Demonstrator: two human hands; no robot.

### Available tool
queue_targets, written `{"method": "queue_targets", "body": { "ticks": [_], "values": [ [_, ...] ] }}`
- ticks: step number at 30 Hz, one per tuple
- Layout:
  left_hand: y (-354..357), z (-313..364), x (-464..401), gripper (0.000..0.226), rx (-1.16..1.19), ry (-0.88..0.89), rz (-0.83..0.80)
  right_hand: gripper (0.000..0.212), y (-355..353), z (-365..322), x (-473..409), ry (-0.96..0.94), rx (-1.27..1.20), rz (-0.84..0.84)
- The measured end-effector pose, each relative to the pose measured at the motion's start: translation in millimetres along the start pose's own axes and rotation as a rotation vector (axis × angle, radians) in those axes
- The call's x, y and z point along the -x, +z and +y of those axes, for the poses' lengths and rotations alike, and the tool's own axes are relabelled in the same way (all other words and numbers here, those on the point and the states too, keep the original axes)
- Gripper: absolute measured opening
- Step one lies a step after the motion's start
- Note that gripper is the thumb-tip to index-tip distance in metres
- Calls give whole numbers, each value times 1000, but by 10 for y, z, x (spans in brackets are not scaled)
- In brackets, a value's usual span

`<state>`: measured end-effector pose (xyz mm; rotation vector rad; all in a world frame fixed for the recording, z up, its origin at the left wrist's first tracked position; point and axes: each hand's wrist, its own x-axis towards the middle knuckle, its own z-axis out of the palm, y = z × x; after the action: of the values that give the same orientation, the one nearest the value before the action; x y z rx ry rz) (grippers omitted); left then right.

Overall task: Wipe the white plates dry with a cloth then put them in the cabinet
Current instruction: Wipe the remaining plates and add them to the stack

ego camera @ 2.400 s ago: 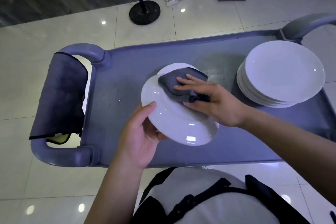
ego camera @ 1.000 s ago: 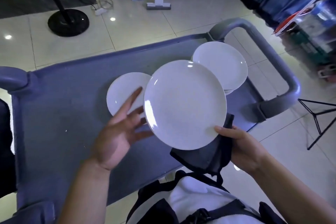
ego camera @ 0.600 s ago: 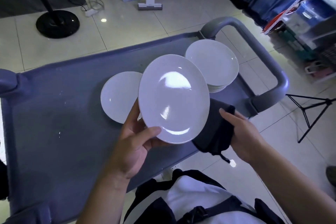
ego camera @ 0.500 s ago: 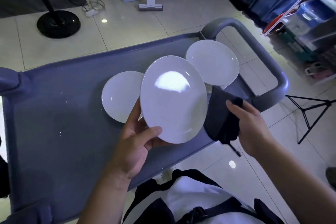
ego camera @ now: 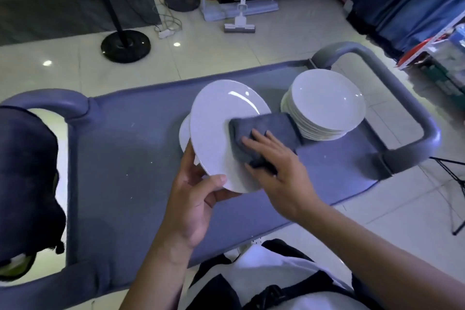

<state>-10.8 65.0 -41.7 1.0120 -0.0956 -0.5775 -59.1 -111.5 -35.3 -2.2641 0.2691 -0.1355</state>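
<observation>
Head view — plate wipe over grey cart.
Left hand grips tilted round white plate by its near rim; right hand presses folded dark grey cloth onto it — stack of white plates just beside.

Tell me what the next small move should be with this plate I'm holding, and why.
Probably sweep the gray cloth leftward across the tilted white plate. The right hand presses it on the plate's right side only, so the left part looks unwiped, while the left hand grips the lower rim to steady it. The stack of plates waits beside it on the cart.
</observation>
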Motion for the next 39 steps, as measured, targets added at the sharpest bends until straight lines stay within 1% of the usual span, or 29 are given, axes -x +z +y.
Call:
{"method": "queue_targets", "body": {
  "ticks": [2, 4, 5, 6, 8, 10, 12, 14, 16, 18, 20, 22, 25, 28, 30, 31, 33, 34, 36, 39],
  "values": [
    [-178, 26, 3, 69, 19, 38, 66, 48, 50, -3, 140, -3, -67, -157],
    [-354, 59, 12, 70, 36, 59, 124, 41, -23, -53, 187, 49, -265, -357],
    [-430, 70, 13, 70, 40, 62, 142, 40, -102, -81, 176, 91, -369, -419],
    [-503, 88, 26, 71, 44, 66, 155, 39, -176, -123, 142, 129, -451, -443],
    [-603, 119, 47, 71, 47, 74, 172, 33, -320, -191, 45, 221, -569, -390],
    [-646, 150, 58, 71, 45, 85, 175, 28, -412, -213, -77, 374, -636, -270],
    [-655, 190, 67, 74, 23, 92, 153, 21, -471, -220, -199, 510, -638, -142],
    [-639, 210, 67, 74, -8, 79, 128, 14, -530, -296, -335, 560, -620, -33],
    [-594, 200, 70, 76, -38, 43, 103, 10, -568, -452, -480, 514, -582, 59],
    [-537, 164, 80, 80, -83, 28, 64, 7, -570, -631, -609, 445, -552, 116],
    [-478, 136, 87, 83, -140, 21, 16, 10, -527, -812, -699, 362, -533, 94],
    [-436, 123, 76, 86, -158, -3, -16, 17, -458, -964, -718, 266, -536, 6],
    [-429, 143, 58, 85, -143, -5, -22, 24, -298, -1124, -629, 118, -548, -200],
    [-487, 167, 93, 77, -66, 14, -37, 24, -101, -1135, -504, -48, -385, -358],
    [-520, 152, 135, 69, -6, 12, -62, 27, -28, -1077, -438, -123, -285, -464],
    [-520, 145, 154, 68, 14, 8, -62, 28, -16, -1035, -408, -157, -245, -519],
    [-516, 141, 175, 80, 69, 1, -43, 29, -8, -926, -342, -177, -194, -626],
    [-515, 145, 179, 84, 116, -4, -32, 30, -4, -864, -300, -172, -178, -664],
    [-537, 147, 177, 82, 173, 6, 24, 34, 11, -713, -222, -174, -148, -693],
    [-573, 116, 144, 70, 108, 27, 121, 35, 8, -446, -90, -164, -117, -669]
  ]
}}
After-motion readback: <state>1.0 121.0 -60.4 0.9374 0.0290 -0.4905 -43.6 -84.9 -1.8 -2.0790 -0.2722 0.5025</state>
